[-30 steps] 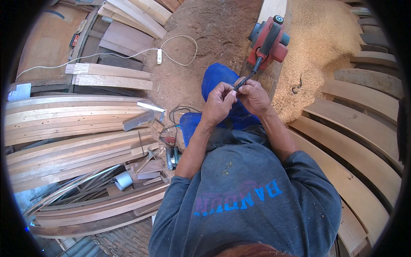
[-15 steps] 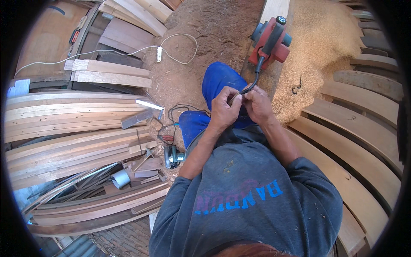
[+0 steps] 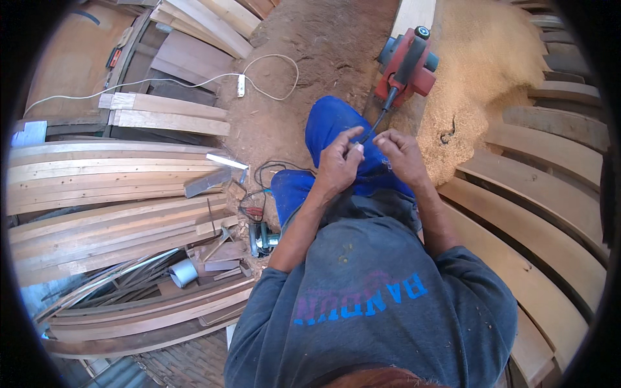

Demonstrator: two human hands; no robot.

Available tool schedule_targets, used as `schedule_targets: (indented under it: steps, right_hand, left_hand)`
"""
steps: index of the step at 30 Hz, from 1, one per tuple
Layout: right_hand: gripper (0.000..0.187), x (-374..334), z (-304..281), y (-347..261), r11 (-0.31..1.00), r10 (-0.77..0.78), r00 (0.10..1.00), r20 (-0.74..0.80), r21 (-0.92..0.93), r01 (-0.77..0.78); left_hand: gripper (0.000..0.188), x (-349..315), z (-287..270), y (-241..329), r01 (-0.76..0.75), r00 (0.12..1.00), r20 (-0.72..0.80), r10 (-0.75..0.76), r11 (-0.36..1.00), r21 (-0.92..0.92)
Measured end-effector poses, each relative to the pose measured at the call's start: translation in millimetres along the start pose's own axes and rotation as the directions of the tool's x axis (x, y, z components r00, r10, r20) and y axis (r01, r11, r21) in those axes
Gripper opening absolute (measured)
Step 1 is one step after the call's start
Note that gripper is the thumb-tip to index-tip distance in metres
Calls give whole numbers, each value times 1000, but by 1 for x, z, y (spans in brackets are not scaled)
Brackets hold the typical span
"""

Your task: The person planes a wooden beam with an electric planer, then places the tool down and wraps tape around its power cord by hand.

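Observation:
A red electric hand planer (image 3: 409,68) with a dark handle rests on a plank ahead of my knees. Its black cord (image 3: 374,131) runs down from the handle end toward my lap. My left hand (image 3: 339,161) is closed around that cord, with the thumb up and the index finger stretched along it. Just to the right, my right hand (image 3: 402,157) is pinched, thumb against bent fingers, and apart from the cord. Anything small between those fingertips is hidden from sight. Both hands are above my blue trousers (image 3: 336,123).
Wood shavings (image 3: 472,97) are heaped to the right, with a short black strip (image 3: 447,131) on them. Long curved boards (image 3: 517,181) line the right side. Stacked planks (image 3: 110,171) fill the left. A white extension socket (image 3: 241,85) and a green power tool (image 3: 263,239) lie on the ground.
My right hand has come away from the cord, moving a little right and toward me. My left hand has shifted slightly left and nearer, still on the cord, which now looks straighter.

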State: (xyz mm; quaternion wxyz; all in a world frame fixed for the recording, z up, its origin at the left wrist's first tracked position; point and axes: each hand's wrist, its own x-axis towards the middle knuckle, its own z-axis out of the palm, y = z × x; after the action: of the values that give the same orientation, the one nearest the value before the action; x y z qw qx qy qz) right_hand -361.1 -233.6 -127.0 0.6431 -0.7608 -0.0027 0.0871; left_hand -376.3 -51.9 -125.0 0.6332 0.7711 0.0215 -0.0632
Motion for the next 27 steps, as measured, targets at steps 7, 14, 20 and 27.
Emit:
schedule_targets:
  steps: [7, 14, 20, 27]
  right_hand:
    - [19, 13, -10, 16, 790, 207, 967, 150, 557, -255]
    - [16, 14, -13, 32, 875, 212, 948, 237, 387, -292]
    - [16, 9, -17, 39, 800, 203, 942, 266, 510, -316]
    - [24, 19, -18, 48, 715, 79, 929, 361, 629, -305]
  left_hand:
    - [23, 0, 4, 4, 243, 945, 275, -179, 945, -218]
    - [17, -3, 21, -12, 71, 984, 166, -67, 997, -14]
    - [20, 9, 14, -17, 343, 903, 348, -254, 913, -223]
    - [20, 15, 5, -12, 467, 806, 530, -263, 833, -297]
